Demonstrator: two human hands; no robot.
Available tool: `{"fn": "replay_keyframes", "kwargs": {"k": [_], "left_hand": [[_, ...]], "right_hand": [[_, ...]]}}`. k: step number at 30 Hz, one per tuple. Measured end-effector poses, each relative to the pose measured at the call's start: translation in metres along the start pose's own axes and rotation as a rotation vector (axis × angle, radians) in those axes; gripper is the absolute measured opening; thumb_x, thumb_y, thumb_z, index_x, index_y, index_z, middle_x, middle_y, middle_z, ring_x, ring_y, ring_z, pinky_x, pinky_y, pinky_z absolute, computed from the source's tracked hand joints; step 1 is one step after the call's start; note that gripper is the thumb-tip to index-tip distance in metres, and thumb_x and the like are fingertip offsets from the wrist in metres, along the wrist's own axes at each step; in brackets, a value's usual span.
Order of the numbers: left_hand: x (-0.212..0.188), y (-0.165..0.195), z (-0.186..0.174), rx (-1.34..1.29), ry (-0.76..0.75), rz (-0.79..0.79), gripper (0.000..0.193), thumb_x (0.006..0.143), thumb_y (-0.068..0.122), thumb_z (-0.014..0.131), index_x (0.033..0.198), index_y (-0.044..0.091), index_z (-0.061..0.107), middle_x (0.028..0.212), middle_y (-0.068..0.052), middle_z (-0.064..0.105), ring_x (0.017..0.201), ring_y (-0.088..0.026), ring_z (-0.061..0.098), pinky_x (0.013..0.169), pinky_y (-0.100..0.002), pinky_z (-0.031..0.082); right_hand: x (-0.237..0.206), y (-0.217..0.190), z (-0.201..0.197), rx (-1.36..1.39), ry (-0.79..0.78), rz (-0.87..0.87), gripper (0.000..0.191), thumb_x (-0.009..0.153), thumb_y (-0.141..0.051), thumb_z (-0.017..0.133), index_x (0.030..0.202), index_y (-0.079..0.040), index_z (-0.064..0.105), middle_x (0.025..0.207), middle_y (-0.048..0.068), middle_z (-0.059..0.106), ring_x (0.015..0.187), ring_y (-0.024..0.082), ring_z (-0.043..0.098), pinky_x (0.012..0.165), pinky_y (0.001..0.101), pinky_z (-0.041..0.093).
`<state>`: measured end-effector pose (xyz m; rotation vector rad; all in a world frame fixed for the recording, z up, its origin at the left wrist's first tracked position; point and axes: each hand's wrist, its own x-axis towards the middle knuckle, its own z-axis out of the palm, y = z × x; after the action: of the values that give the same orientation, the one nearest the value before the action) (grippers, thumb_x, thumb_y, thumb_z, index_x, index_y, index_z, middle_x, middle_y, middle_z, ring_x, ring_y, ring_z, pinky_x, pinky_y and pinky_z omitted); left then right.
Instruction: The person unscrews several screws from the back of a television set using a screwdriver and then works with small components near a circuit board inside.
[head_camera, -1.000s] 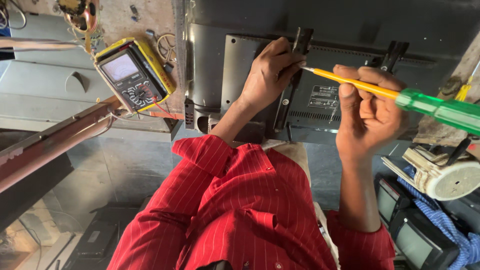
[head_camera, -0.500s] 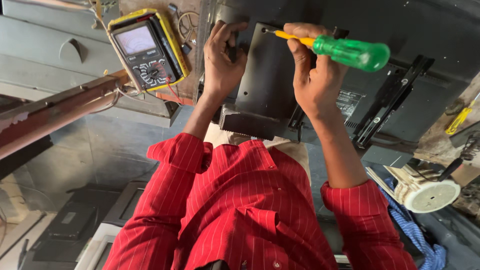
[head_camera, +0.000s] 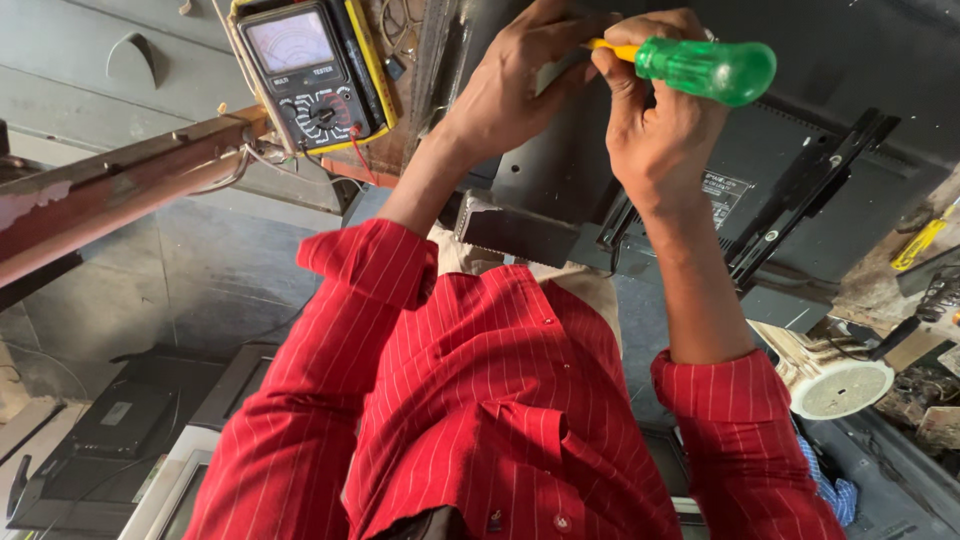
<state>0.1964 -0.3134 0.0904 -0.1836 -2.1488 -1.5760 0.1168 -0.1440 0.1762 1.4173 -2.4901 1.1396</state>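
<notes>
Your right hand is clamped on the green translucent plastic handle of the yellow-shafted screwdriver; half a second ago the tool sat further down and tilted, a second ago it lay nearly flat with the tip aimed left, now it's raised high in the view with the tip at the upper part of the dark grey metal back panel of the flat screen set. Your left hand has closed in too, fingers curled at the shaft tip and touching the panel, the two hands just beside each other; earlier they were well apart. Reads as you steadying the tip on a fastener; the fastener itself is hidden by the fingers. Black mounting bracket lies slanted on the panel right of your right wrist. Yellow-cased analogue multimeter stays on the worktop, left of the left hand, untouched. White round fan-like part lies lower right.
</notes>
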Motion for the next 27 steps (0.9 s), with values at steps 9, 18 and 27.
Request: {"fn": "replay_keyframes", "kwargs": {"k": [9, 18, 27], "left_hand": [[0.005, -0.021, 0.0, 0.149, -0.049, -0.144, 0.019, 0.089, 0.012, 0.081, 0.104, 0.006, 0.073, 0.098, -0.013, 0.07, 0.092, -0.037, 0.068, 0.079, -0.046, 0.054], [0.0, -0.037, 0.003, 0.176, -0.06, -0.168, 0.028, 0.085, 0.021, 0.088, 0.103, 0.005, 0.073, 0.095, -0.014, 0.073, 0.086, -0.034, 0.071, 0.072, -0.042, 0.056], [-0.001, -0.046, -0.009, 0.022, -0.178, -0.17, 0.018, 0.099, 0.015, 0.08, 0.115, 0.007, 0.075, 0.099, -0.011, 0.077, 0.084, -0.025, 0.076, 0.071, -0.036, 0.059]], "right_hand": [[0.015, -0.011, -0.008, 0.171, -0.115, -0.067, 0.011, 0.111, 0.009, 0.056, 0.12, 0.003, 0.059, 0.117, 0.012, 0.066, 0.107, 0.028, 0.067, 0.095, 0.0385, 0.054], [0.004, -0.017, 0.009, 0.047, 0.026, 0.084, 0.015, 0.11, -0.006, 0.08, 0.115, -0.004, 0.067, 0.115, 0.004, 0.072, 0.103, 0.024, 0.07, 0.089, 0.0388, 0.054], [-0.001, -0.014, 0.007, 0.06, -0.081, 0.15, 0.022, 0.114, -0.003, 0.061, 0.136, -0.002, 0.06, 0.13, 0.01, 0.068, 0.114, 0.031, 0.065, 0.103, 0.0443, 0.047]]}}
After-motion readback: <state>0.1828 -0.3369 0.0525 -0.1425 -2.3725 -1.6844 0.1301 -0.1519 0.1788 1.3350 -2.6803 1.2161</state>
